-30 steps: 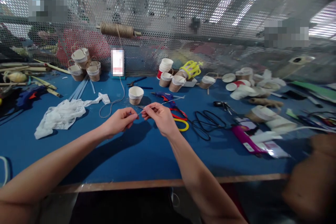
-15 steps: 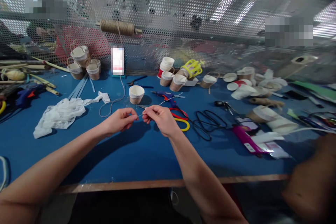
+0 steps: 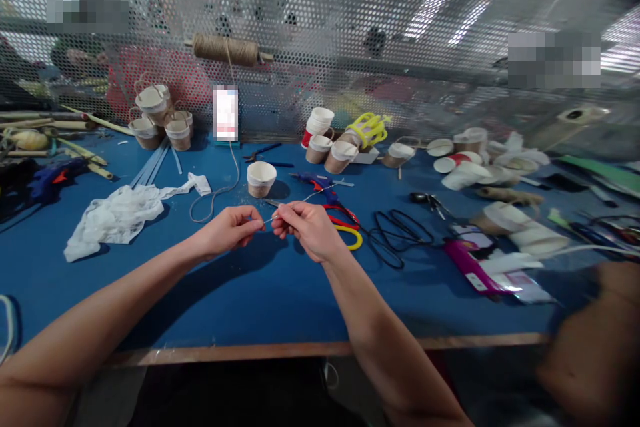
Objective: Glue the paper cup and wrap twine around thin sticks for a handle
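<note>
A thin, light-coloured twisted cord [image 3: 320,191] runs between my two hands above the blue table. My left hand [image 3: 234,228] pinches one end of it. Close on the other side, my right hand [image 3: 311,228] grips the cord between thumb and fingers, and its loose tail sticks out to the upper right. Just beyond my hands stands an upright small burlap-wrapped cup [image 3: 261,181] with a white rim. Scissors [image 3: 358,238] with red and yellow handles lie partly hidden behind my right hand. A blue glue gun [image 3: 325,189] rests behind them.
White lace [image 3: 115,217] lies bunched at left, near stacked handled cups [image 3: 153,103]. A twine spool [image 3: 225,51] hangs on the mesh, above a phone [image 3: 225,113]. Rightward are a black cable [image 3: 400,233], a purple packet [image 3: 465,265] and several cups. Another person's arm [image 3: 595,340] is at right.
Both hands stay almost where they were, still pinching the cord. The whole view has shifted very slightly.
</note>
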The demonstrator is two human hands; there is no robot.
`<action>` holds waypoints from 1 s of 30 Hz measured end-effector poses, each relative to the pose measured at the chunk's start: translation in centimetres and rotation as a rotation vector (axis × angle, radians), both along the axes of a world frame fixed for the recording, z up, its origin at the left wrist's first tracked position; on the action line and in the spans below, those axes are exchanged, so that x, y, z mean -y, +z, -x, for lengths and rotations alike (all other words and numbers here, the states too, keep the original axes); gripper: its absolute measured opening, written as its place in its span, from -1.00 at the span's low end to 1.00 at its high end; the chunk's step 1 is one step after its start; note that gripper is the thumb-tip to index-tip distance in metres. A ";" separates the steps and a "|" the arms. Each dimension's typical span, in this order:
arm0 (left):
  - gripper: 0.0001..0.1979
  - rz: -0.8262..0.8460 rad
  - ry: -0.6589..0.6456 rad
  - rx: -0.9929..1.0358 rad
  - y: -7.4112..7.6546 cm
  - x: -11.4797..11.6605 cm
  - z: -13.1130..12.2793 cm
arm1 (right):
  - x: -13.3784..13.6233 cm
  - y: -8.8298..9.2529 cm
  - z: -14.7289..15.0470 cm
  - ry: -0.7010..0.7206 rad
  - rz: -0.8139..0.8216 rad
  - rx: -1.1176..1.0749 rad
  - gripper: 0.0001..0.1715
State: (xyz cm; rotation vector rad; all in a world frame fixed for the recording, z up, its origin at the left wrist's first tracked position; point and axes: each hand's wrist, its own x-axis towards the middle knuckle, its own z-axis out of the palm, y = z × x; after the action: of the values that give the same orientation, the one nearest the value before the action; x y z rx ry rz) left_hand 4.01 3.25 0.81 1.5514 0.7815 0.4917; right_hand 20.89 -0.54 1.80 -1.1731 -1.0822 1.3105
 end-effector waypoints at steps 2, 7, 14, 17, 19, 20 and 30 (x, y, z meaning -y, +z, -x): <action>-0.79 0.000 0.008 -0.004 0.0 0.0 0.0 | 0.0 0.0 0.1 -0.004 -0.015 0.014 -0.68; -0.80 0.023 0.014 -0.003 -0.1 0.0 0.2 | -0.3 -0.1 -0.4 -0.082 -0.111 0.066 -0.70; -0.79 0.072 0.000 -0.029 0.0 0.0 0.5 | -0.7 0.3 -2.2 -0.202 -0.167 -0.054 -0.74; -0.79 0.071 -0.048 -0.057 0.6 0.1 0.6 | -0.6 0.3 -2.2 -0.189 -0.160 -0.060 -0.74; -0.79 0.065 -0.078 -0.067 1.1 0.2 0.5 | -0.5 0.3 -2.0 -0.159 -0.149 -0.049 -0.72; -0.79 0.052 -0.085 -0.070 1.3 0.3 0.4 | -0.5 0.3 -1.9 -0.145 -0.143 -0.044 -0.71; -0.79 -0.101 -0.066 -0.114 1.5 0.7 0.2 | -0.5 0.2 -1.9 -0.124 -0.121 -0.034 -0.68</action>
State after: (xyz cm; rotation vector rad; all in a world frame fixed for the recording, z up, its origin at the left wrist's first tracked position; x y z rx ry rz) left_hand 3.81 2.52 2.33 1.7054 0.8000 0.4023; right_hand 22.79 -0.06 1.98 -1.1054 -1.0332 1.1498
